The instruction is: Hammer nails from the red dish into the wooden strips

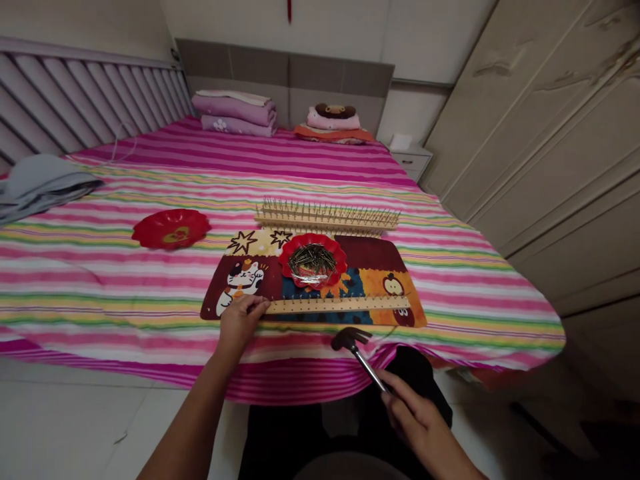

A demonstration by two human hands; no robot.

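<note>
My left hand (pixel 243 321) pinches the left end of a long pale wooden strip (pixel 320 306) that has a row of nails along it. The strip lies across a patterned mat (pixel 217 283) with a cartoon cat on it. In my right hand (pixel 407 407) is a claw hammer (pixel 353 340), its head over the bed's near edge, short of the strip and apart from it. A red scalloped dish (pixel 341 255) full of loose nails (pixel 313 260) stands on the mat behind the strip. Farther back lie nail-studded wooden strips (pixel 325 220), close together.
A second red scalloped dish (pixel 170 229) lies to the left on the striped bedsheet (pixel 115 280). Grey folded cloth (pixel 45 183) is at the far left. Folded bedding (pixel 235 113) sits by the headboard (pixel 260 67). A wardrobe (pixel 540 113) flanks the bed on the right.
</note>
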